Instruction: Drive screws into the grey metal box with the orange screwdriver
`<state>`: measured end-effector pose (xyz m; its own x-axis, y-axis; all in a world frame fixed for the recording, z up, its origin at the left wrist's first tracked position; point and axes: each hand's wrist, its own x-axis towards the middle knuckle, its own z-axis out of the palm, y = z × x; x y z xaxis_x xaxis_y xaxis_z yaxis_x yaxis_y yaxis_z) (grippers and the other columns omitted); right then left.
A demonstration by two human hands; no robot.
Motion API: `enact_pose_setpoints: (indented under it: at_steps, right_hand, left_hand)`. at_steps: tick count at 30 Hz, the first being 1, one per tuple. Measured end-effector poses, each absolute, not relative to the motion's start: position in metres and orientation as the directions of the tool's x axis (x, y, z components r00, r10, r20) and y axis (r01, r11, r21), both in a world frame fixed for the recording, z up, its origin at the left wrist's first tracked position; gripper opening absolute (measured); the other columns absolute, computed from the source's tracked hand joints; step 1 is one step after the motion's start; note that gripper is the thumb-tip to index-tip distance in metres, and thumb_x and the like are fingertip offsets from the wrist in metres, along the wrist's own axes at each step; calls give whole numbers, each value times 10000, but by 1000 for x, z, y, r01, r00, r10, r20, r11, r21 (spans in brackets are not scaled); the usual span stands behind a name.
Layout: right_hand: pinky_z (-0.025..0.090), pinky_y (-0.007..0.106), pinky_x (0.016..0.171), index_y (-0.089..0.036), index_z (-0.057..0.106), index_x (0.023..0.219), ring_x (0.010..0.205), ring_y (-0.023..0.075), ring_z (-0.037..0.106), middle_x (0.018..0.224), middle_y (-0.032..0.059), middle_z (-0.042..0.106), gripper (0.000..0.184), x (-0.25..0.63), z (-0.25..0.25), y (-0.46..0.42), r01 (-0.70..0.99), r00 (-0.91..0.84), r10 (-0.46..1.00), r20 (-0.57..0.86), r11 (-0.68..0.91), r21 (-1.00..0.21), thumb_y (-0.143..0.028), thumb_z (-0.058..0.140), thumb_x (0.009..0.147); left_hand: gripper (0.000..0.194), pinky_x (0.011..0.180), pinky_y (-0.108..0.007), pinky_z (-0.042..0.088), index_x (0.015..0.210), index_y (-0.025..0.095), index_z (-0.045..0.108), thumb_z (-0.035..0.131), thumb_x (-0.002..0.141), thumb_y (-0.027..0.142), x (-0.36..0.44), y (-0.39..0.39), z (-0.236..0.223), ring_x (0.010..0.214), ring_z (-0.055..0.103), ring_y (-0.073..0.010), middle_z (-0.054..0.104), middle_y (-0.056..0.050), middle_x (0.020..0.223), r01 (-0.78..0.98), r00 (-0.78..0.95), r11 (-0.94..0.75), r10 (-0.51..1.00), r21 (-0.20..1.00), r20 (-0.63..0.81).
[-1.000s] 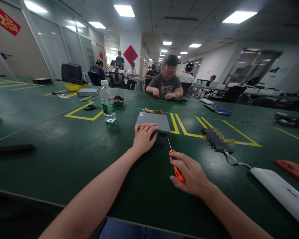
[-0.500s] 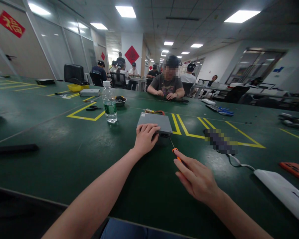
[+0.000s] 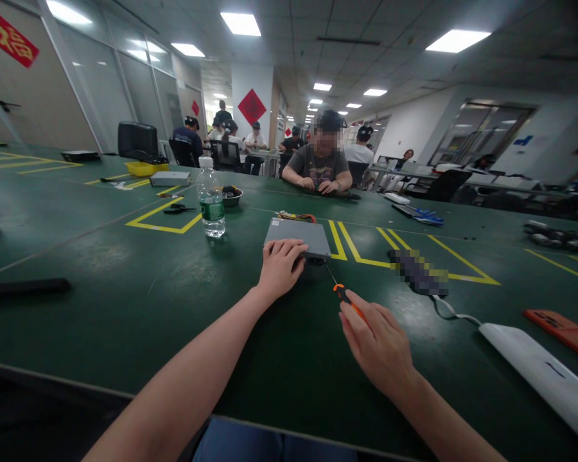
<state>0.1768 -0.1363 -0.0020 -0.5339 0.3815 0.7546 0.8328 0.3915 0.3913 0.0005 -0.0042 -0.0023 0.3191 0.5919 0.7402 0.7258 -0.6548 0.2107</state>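
A flat grey metal computer power supply [image 3: 314, 237] lies on the green tabletop in front of me, its bundle of coloured cables [image 3: 301, 217] at the far side. My left hand [image 3: 280, 268] grips its near left part, with fingers over the top and the thumb by the near side. An orange and black screwdriver [image 3: 340, 292] is held in my right hand [image 3: 380, 343], fingers wrapped round the handle. Its thin shaft slants up to the near right corner of the power supply. Whether the tip sits in a screw is too small to tell.
A water bottle [image 3: 212, 199] stands left of the power supply, near a small metal bowl [image 3: 232, 197]. To the right are a white power strip [image 3: 534, 378], an orange phone [image 3: 561, 332] and a blurred-out dark object [image 3: 418, 273]. Across the table sits a person [image 3: 320, 160].
My right hand has slid back along the screwdriver, so more of the handle shows. The view has shifted slightly; my left hand stays on the power supply.
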Motion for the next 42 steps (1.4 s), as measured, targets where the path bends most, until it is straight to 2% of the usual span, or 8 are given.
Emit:
enact_pose_setpoints:
  at_steps: [6,12,19,24,30,34,38,42]
  right_hand:
    - [498,354,759,-146,520,988,985,228,576,1069,174,566,165,178,-7,-135,814,-546,396,738,461,355,-100,475,835]
    - [458,329,791,-148,564,1011,837,172,609,1113,176,594,225,179,-4,-138,777,-612,380,694,451,438,-40,493,828]
    - [457,301,732,-154,570,935,773,168,610,891,113,640,135,184,-1,-137,848,-512,366,777,358,390,-240,597,834]
    - [476,366,749,-126,514,1031,924,230,592,1114,203,553,186,180,-4,-138,835,-515,417,749,442,327,-170,477,854]
    - [484,322,747,-195,542,1002,887,180,597,1182,170,540,202,181,-6,-136,767,-614,424,666,521,375,-83,468,851]
    - [511,320,740,-171,542,940,909,191,592,1125,176,550,91,181,-2,-138,812,-520,476,709,532,239,-172,475,878]
    - [513,368,781,-140,508,1011,1042,234,554,1177,194,506,167,177,0,-139,803,-493,504,709,577,149,-156,406,879]
    - [509,297,712,-147,511,1031,865,175,618,1194,183,543,158,178,0,-138,812,-514,469,718,536,231,-141,459,882]
  left_hand:
    - [237,971,-384,262,1087,282,544,481,862,249,1,-6,-1,1126,466,-185,582,10,1195,728,321,-652,596,211,736]
    - [250,986,-384,247,1099,284,537,485,857,244,1,-5,-1,1129,460,-181,579,13,1196,730,324,-652,597,208,734]
    - [256,982,-386,251,1098,288,542,486,854,236,1,-5,-2,1133,457,-189,577,8,1196,727,320,-651,603,218,731]
    - [252,972,-389,262,1092,288,547,487,854,234,1,-5,-2,1133,459,-192,578,6,1198,736,319,-644,602,208,732]
    - [258,974,-386,262,1101,289,544,482,856,237,1,-5,-1,1127,463,-190,576,5,1203,745,324,-637,606,199,726]
    - [251,977,-381,256,1098,286,541,479,859,241,1,-6,0,1134,457,-184,577,12,1204,739,327,-642,605,203,726]
    - [248,970,-382,257,1095,287,541,483,859,240,0,-6,-1,1135,457,-185,575,15,1206,735,322,-645,603,209,730]
    - [252,971,-386,260,1096,289,545,487,856,237,1,-5,-1,1136,458,-189,574,8,1206,740,321,-640,605,205,729]
